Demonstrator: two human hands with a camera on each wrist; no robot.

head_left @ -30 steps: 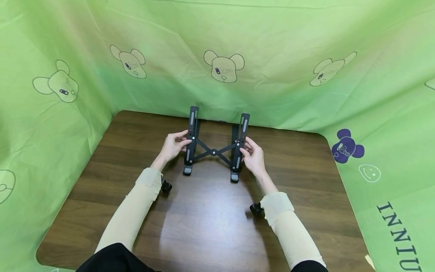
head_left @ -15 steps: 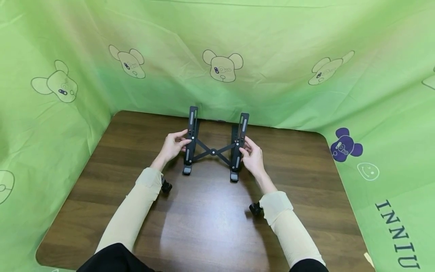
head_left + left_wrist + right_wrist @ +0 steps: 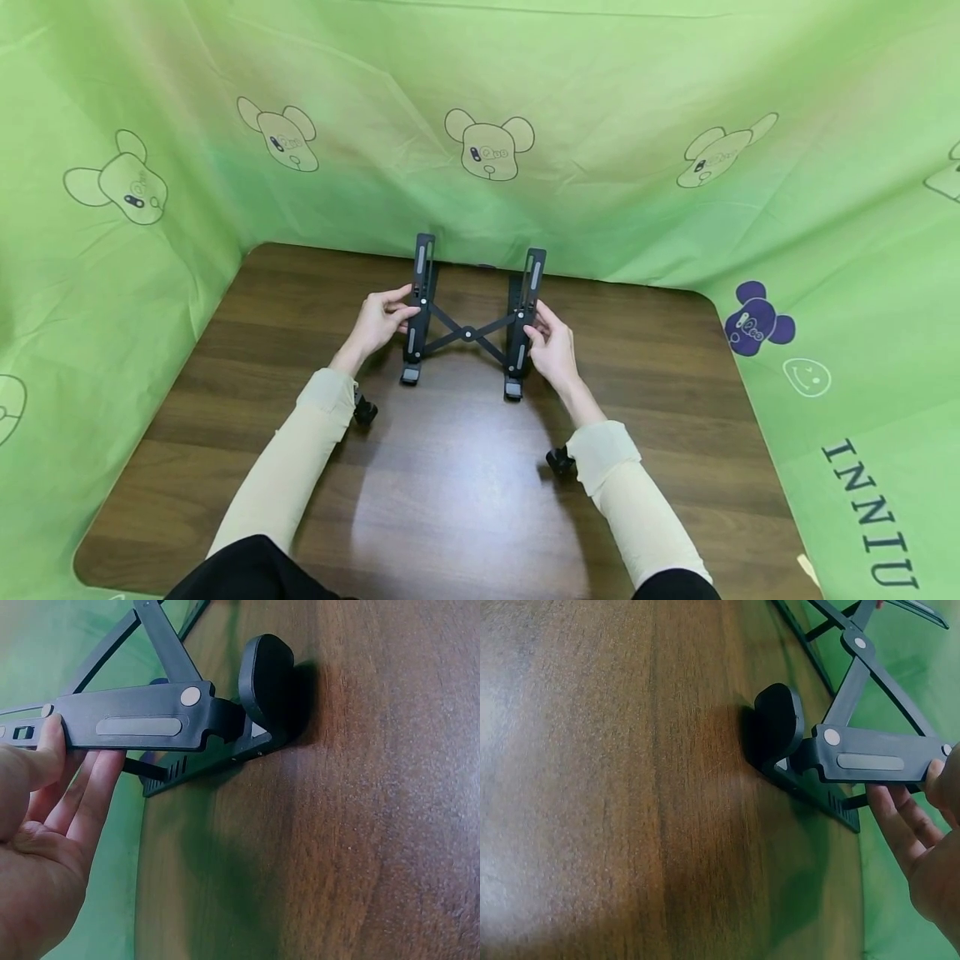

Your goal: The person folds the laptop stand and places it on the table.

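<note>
A black folding laptop stand (image 3: pixel 468 333) stands raised at the far middle of the table, its two long arms joined by an X-shaped brace. My left hand (image 3: pixel 381 320) pinches the left arm from its outer side, thumb on top and fingers beneath, as the left wrist view shows with the stand's grey-padded arm (image 3: pixel 139 726). On the other side my right hand (image 3: pixel 553 343) pinches the right arm the same way; in the right wrist view its thumb lies on the upper face of the arm (image 3: pixel 870 761). The stand's front lips (image 3: pixel 778 720) turn up near the table surface.
The brown wooden table (image 3: pixel 465 500) has rounded corners. A green cloth (image 3: pixel 345 200) printed with bear heads hangs behind and along both sides, close to the stand's rear ends. Small black wrist cameras (image 3: pixel 364 410) sit below each sleeve cuff.
Both hands keep the same grip on the laptop stand, which stays in place. The head view has shifted very slightly, moving everything a little left in the picture.
</note>
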